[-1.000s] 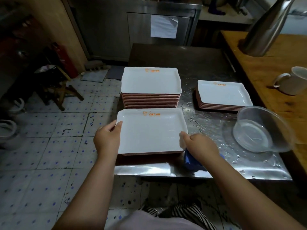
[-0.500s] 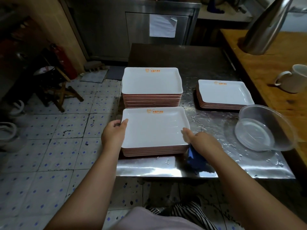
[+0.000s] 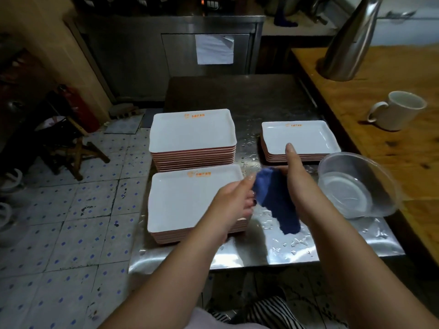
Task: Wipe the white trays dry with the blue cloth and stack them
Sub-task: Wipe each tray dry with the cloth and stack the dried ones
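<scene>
Wet steel table (image 3: 297, 248), blue cloth (image 3: 278, 198) hanging lengthwise

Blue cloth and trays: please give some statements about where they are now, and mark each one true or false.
1. Both hands hold the blue cloth. True; the left hand and the right hand each grip it.
2. There are three stacks of white trays on the metal table. True.
3. The cloth lies flat on the near stack. False; it hangs above the table.
4. The clear bowl stands on the right stack. False; it sits on the table beside it.
5. The white mug is on the wooden counter. True.
</scene>
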